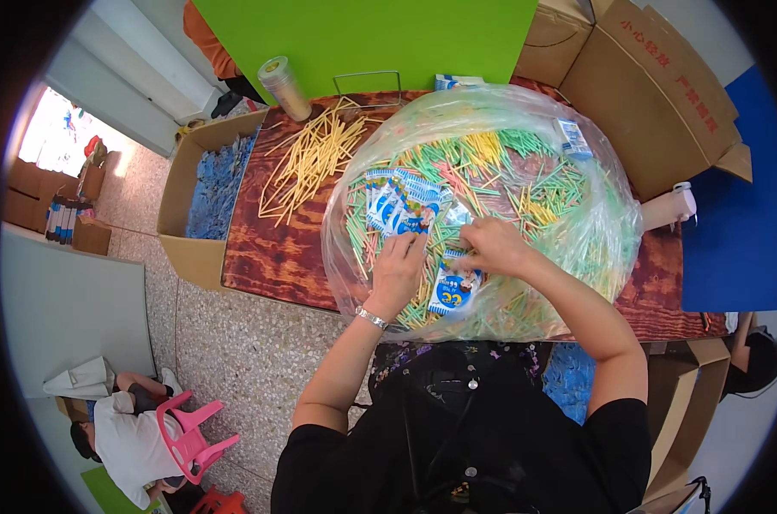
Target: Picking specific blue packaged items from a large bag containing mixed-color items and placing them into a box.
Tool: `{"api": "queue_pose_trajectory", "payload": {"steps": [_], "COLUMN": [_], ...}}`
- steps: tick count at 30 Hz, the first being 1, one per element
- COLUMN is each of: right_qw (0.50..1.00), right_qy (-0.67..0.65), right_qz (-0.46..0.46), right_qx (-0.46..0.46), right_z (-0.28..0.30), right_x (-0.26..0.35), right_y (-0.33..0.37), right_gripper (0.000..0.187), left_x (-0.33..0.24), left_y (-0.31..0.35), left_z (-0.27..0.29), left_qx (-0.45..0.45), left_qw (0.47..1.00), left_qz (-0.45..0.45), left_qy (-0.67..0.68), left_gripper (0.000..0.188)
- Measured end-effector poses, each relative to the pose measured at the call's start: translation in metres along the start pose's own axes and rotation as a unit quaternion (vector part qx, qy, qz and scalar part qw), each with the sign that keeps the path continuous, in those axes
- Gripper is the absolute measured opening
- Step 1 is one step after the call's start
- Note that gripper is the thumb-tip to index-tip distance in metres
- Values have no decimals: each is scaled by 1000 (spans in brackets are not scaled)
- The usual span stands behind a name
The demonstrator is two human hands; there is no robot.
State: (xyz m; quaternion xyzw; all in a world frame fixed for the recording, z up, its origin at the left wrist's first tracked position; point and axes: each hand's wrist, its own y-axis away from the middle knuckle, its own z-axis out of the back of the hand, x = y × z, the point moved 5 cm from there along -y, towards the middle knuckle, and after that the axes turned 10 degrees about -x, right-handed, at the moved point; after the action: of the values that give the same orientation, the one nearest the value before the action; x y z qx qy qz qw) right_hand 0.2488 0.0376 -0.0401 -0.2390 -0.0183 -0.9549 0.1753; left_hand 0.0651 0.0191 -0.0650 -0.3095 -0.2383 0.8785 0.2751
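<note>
A large clear plastic bag (615,248) lies spread open on the table, full of thin green, yellow and pink sticks (538,210). My left hand (397,272), with a metal watch band at the wrist, has its fingers closed on the lower edge of a fan of blue-and-white packets (397,201) above the sticks. To its right, my right hand (497,248) pinches the top of a single blue-and-white packet (453,287), which hangs over the near side of the bag. My right fingertips partly hide a pale piece of wrapper (459,214) behind them.
Yellow sticks (315,158) lie loose on the red-brown table (268,261). A cardboard box (191,257) of blue packets adjoins its left end. A stack of tape rolls (285,89), a green panel (363,38), a large carton (641,86) and a white container (669,206) surround the bag.
</note>
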Motion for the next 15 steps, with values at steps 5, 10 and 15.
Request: {"api": "queue_pose_trajectory", "payload": {"steps": [5,10,15], "right_qw": [1000,995,950], "right_qy": [11,74,150], "right_qz": [-2,55,157], "right_qx": [28,-26,-222], "right_z": [-11,-13,23], "right_x": [-10,-10,15], "right_y": [15,23,41], "right_gripper": [34,16,17], "left_x": [-2,-6,-20], "left_y": [-7,-6,-12], "left_z": [-3,4,20], "left_qx": [7,-1,-28], "left_qw": [1000,1000,996], "left_qz": [1,-5,42], "left_qy": [0,7,79], "left_gripper": [32,30,31]}}
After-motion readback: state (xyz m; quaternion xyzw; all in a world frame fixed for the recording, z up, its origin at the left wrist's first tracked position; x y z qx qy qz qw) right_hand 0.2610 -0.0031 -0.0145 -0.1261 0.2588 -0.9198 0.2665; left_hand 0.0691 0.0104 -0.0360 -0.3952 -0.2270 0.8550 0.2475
